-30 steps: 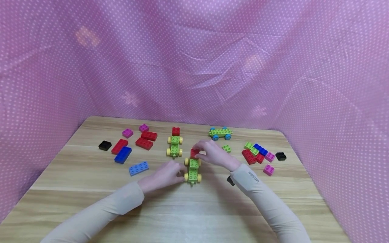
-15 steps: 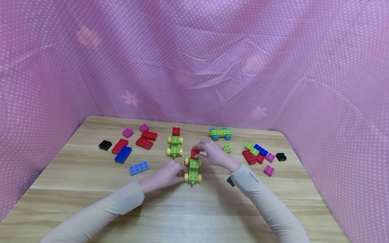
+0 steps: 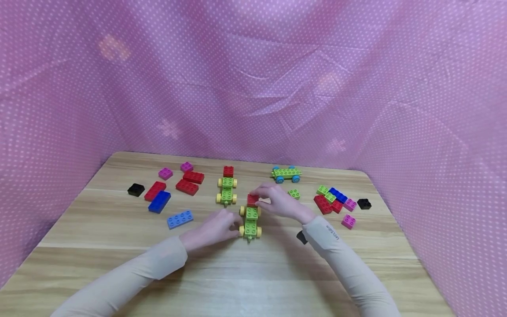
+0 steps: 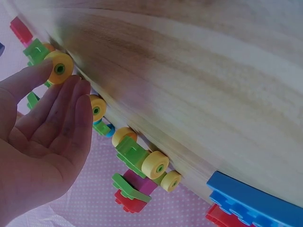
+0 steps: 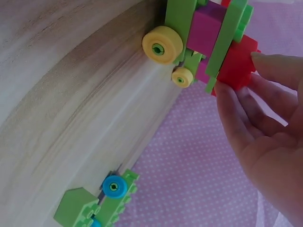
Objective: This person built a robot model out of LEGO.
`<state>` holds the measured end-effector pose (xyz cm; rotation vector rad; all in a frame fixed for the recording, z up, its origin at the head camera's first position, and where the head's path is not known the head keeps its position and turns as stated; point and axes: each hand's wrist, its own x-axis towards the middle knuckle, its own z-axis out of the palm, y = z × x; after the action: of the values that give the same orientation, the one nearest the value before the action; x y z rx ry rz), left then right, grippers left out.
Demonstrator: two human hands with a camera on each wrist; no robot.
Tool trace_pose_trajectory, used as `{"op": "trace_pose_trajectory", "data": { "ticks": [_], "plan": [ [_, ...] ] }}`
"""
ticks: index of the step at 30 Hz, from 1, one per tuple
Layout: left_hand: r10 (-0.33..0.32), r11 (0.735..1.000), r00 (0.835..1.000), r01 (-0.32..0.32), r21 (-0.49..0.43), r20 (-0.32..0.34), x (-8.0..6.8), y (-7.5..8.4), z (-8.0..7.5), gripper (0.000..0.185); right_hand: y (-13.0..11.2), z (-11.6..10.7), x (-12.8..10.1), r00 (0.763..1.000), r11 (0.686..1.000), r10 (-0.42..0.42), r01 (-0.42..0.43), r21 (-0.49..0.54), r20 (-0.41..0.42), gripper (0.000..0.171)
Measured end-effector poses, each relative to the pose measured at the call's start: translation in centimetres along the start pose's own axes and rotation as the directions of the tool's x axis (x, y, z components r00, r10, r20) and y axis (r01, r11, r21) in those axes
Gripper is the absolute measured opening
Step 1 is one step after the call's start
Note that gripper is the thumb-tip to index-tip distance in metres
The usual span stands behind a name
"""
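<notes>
Resting on worktop (image 3: 277,264): green wheeled car (image 3: 250,222), centre front.
Right hand (image 3: 277,202): red brick (image 3: 252,200) is pinched on the car's far end.
Left hand (image 3: 215,226): straight fingers (image 4: 71,94) are laid against a yellow wheel (image 4: 60,68).

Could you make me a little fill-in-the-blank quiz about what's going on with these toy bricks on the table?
1. The right hand pinches a small ____ brick at the far end of the green car.
2. The car between the hands rolls on ____ wheels.
3. The left hand touches the car's ____ with its fingertips.
4. The car at the back of the table has ____ wheels.

Missing words: red; yellow; wheel; blue
</notes>
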<state>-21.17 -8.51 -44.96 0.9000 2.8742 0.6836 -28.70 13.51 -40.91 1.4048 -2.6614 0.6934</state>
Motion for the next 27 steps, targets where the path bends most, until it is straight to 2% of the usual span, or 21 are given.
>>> {"op": "trace_pose_trajectory", "data": {
  "ticks": [5, 11, 20, 27],
  "plan": [
    [-0.022, 1.0, 1.0, 0.022, -0.01, 0.013, 0.04, -0.05, 0.08, 0.021, 0.08, -0.19, 0.07, 0.997, 0.993, 0.073, -0.075, 0.088, 0.019, 0.031],
    [-0.017, 1.0, 1.0, 0.017, -0.009, 0.01, 0.13, -0.08, 0.13, 0.021, -0.06, -0.31, 0.2, 0.989, 0.983, 0.15, -0.15, 0.107, 0.011, 0.028],
    [-0.014, 1.0, 1.0, 0.014, -0.007, 0.008, 0.17, -0.17, 0.11, 0.021, -0.25, -0.22, 0.33, 0.986, 0.984, 0.164, -0.163, 0.076, -0.004, 0.023],
    [-0.019, 1.0, 1.0, 0.019, -0.001, 0.007, 0.12, -0.1, 0.15, 0.02, -0.21, -0.22, 0.47, 0.987, 0.985, 0.16, -0.161, 0.057, 0.023, 0.024]
  ]
}}
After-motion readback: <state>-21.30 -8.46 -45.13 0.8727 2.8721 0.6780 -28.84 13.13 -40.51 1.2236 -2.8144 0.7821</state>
